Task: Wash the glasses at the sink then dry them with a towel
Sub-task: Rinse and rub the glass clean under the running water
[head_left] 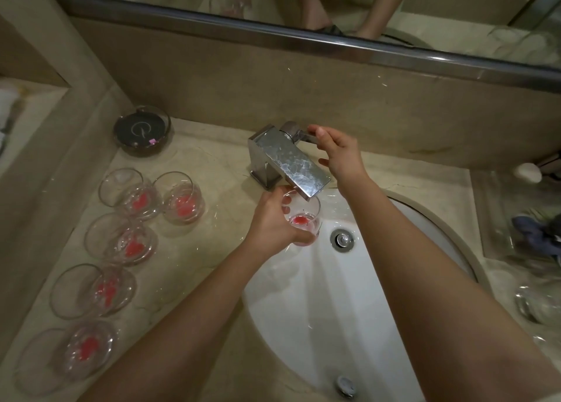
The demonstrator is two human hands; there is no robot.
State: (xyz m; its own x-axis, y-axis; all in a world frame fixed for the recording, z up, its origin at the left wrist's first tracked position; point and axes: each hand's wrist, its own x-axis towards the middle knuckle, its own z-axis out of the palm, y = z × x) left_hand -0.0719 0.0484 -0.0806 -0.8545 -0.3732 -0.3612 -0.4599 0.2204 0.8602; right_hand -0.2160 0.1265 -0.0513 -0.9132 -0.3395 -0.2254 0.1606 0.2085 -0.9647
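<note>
My left hand [274, 222] grips a clear glass [303, 219] with red residue at its bottom, held upright under the spout of the chrome tap [288, 158], over the back edge of the white sink [303, 295]. My right hand [337, 152] is on the tap's lever [303, 136], thumb on top and fingers curled under it. No water is seen running. Several more clear glasses with red residue stand on the counter at the left, among them one glass [182, 198] nearest the tap and another [85, 353] at the front.
A dark round dish [142, 134] sits at the back left of the beige counter [212, 165]. At the right stand a clear tray with a dark blue cloth [534, 231], a white soap [528, 172] and a clear glass object [540, 304]. A mirror runs along the back.
</note>
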